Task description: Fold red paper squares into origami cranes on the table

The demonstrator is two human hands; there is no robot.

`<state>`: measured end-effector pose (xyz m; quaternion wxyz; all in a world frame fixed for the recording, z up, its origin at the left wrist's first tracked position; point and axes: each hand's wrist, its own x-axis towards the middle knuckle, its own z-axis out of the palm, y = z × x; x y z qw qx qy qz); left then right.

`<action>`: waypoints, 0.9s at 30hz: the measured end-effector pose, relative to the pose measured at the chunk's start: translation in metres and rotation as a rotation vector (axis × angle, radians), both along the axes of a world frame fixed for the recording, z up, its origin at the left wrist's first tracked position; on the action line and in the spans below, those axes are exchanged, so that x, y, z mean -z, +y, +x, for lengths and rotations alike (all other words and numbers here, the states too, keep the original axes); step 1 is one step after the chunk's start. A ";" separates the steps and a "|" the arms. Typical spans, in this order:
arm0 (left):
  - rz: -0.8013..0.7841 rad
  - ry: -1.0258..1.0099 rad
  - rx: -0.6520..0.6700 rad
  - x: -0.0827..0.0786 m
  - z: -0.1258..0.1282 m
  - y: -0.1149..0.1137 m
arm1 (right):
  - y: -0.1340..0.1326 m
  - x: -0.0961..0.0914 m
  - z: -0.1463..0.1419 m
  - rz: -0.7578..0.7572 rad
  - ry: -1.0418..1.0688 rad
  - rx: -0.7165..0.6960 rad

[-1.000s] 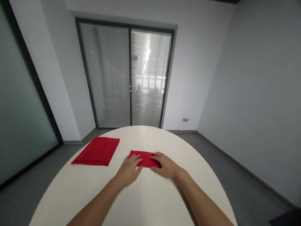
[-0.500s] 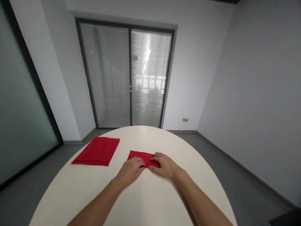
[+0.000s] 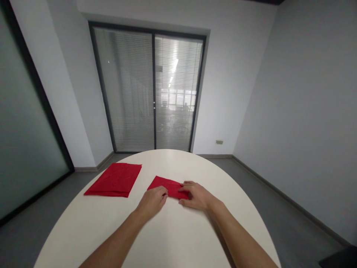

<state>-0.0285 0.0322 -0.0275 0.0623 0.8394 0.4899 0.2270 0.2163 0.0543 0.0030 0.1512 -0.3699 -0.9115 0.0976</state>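
Note:
A small folded red napkin [image 3: 164, 184] lies on the white round table [image 3: 167, 230], a little beyond the middle. My left hand [image 3: 152, 201] rests at its near left edge with the fingers curled down onto the cloth. My right hand [image 3: 195, 195] presses on the napkin's right end, fingers bent and close together, thumb along the near edge. Both hands hide the napkin's near and right parts.
A stack of larger flat red napkins [image 3: 115, 179] lies on the table's far left. Beyond the table stand glass doors with blinds [image 3: 152, 91]. A grey wall runs along the right, a glass partition along the left.
My left hand's fingers have curled from flat into a closed grip at the napkin's near edge. The napkin's left end has swung slightly toward me. My right hand has barely moved.

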 end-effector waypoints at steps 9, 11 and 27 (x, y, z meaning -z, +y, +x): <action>0.015 -0.054 -0.021 0.005 -0.003 0.003 | 0.000 0.002 0.000 -0.026 0.035 0.044; 0.015 -0.077 0.000 0.006 -0.003 0.003 | 0.002 0.003 0.000 -0.030 0.041 0.052; 0.018 -0.060 -0.071 0.003 0.001 0.000 | 0.009 0.018 -0.002 -0.053 0.132 0.231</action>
